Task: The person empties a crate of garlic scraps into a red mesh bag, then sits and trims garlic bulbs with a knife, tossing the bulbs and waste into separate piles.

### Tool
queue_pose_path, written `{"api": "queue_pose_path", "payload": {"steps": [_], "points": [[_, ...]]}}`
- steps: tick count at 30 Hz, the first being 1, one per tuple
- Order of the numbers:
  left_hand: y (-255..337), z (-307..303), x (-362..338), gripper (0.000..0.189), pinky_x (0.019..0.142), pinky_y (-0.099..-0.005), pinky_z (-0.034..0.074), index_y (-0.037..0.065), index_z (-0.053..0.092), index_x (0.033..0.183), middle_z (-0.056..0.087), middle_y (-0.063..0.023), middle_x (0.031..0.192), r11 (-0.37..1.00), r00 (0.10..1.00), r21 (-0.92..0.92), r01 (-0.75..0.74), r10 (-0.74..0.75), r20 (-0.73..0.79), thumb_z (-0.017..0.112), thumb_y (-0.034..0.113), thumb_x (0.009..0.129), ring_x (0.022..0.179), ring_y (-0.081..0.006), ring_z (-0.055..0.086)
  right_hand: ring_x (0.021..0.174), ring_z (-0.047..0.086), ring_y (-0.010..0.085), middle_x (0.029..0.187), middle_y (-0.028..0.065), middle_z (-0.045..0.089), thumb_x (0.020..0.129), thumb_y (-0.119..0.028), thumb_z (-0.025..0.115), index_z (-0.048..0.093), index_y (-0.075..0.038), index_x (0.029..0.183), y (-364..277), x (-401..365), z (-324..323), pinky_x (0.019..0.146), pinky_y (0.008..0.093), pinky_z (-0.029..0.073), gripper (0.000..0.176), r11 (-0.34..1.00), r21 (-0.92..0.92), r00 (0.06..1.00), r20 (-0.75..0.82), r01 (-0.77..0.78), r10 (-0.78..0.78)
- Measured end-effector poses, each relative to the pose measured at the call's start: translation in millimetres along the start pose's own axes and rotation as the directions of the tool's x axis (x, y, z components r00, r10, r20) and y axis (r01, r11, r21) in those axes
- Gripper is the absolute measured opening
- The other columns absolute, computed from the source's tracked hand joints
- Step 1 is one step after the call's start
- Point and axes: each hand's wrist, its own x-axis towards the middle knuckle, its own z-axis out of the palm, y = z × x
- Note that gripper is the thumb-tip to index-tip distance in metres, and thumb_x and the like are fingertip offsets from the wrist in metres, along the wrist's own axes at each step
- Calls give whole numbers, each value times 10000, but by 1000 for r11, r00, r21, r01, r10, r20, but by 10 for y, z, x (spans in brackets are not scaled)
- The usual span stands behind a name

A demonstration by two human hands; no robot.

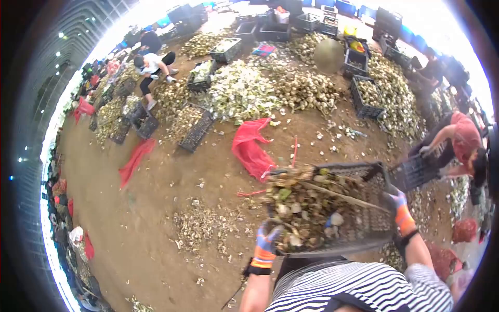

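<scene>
A black plastic crate [378, 221] is held in front of my striped shirt, tilted, with both hands on it. Dry stalks, husks and leafy scraps [306, 208] fill its left part, and a long pale stalk lies across them. My left hand [268, 240], in a grey and orange glove, grips the crate's near left end. At the right end, my right hand [399, 208] in a matching glove is closed on the rim. Some fingers of both hands are hidden by the crate. Beyond it, a red mesh bag [250, 148] lies on the dirt floor.
Scattered husks [205, 226] lie on the floor at left. Heaps of what look like garlic bulbs [306, 88] spread ahead among black crates [368, 99]. A person in a red top [464, 138] bends over another crate [416, 170] at right; another person [153, 65] works far left.
</scene>
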Motion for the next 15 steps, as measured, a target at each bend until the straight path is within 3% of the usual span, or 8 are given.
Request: {"api": "queue_pose_path", "payload": {"steps": [3,5,6,7,10,11,13,15], "points": [[405,-234,33,214,728,-251,470,18,574,927,592,-40,873,998,993,21,-61,63,-95,622,40,719,788,-132,566,744,579,110,881,11,629,747,-37,605,584,-23,1069,25,261,691,668,255,469,322,997,78,976,218,4,-21],[698,-482,123,230,705,-238,455,17,565,942,587,-34,864,985,993,154,-82,94,-77,617,50,720,779,-122,553,759,572,112,910,10,630,740,-31,599,582,-16,1076,394,532,994,685,257,464,337,992,123,972,227,36,-64],[1033,-615,183,206,720,-237,456,12,561,943,588,-50,859,964,984,231,-129,154,-93,595,36,741,776,-119,557,753,568,111,914,11,630,738,-34,600,581,-12,1081,547,682,1319,685,253,463,344,989,121,981,161,86,-105],[1151,-680,162,205,716,-235,448,7,559,942,582,-46,847,977,985,154,-145,157,-72,573,18,738,779,-114,550,746,564,111,917,11,630,735,-38,601,579,-9,1085,755,678,1464,685,249,461,351,986,125,987,95,114,-126],[1672,-1067,392,189,718,-244,440,7,568,913,568,-32,825,915,971,339,-217,239,-23,556,43,728,768,-122,535,758,562,104,910,9,632,761,-59,600,574,1,1095,826,759,2222,699,254,463,340,982,163,987,110,94,-113],[1677,-1484,643,178,714,-256,437,10,575,897,572,-33,826,983,977,137,-123,145,-158,547,71,731,763,-134,536,759,562,105,913,11,632,772,-60,594,575,3,1092,826,765,2657,702,256,465,327,977,189,979,157,97,-127],[1909,-2150,1105,171,723,-258,425,8,579,891,579,-36,837,870,935,379,-314,352,-34,542,86,744,758,-137,529,765,567,109,922,14,632,774,-60,598,583,-4,1084,780,823,3563,706,261,468,315,964,214,975,120,158,-187],[2183,-2565,1384,195,732,-252,417,10,589,887,584,-45,850,919,940,266,-291,326,-98,530,148,763,769,-135,527,776,575,117,940,20,633,778,-59,607,600,-18,1066,633,858,4141,714,271,474,291,976,123,971,136,182,-198]]}}
